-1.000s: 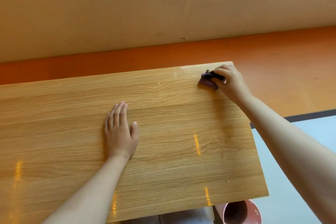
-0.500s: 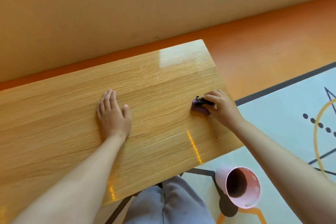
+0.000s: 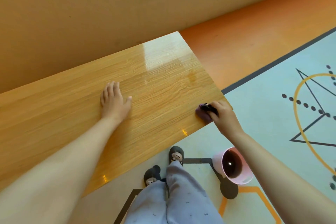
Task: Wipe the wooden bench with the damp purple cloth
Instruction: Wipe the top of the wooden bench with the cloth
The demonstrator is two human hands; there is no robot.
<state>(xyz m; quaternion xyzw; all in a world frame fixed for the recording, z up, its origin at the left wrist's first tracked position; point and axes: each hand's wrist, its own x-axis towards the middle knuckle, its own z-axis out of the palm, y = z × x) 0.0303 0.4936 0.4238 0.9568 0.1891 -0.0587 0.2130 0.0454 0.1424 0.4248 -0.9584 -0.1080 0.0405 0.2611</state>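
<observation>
Right hand [image 3: 225, 116] grips the small bunched purple cloth [image 3: 202, 113], fingers curled over the top of it. A dark bit sits on top of the wad under the fingertips, can't tell what. The cloth is on the light wooden bench top [image 3: 163, 85], at the near right corner, just beside both edges.

Left hand [image 3: 114, 101] lies flat mid-bench: fingers straight and together, thumb out, holding nothing — looks like a brace.

Step in hand, as I read it: a wiping stroke ending at the corner.

To do it well:
- Cloth is wadded, so contact is narrow. Spread it flatter under the palm for a wider pass.
- Stop at the edge, don't let it drop off the corner.
- Next pass 1 cloth-width over, overlapping, along the grain.
- Shift the bracing hand — wood under it gets no wipe.

Sheen near the far right corner could be damp film or glare. Round pink bucket [image 3: 233, 166] stands on the floor mat near the right arm, handy for a rinse.
</observation>
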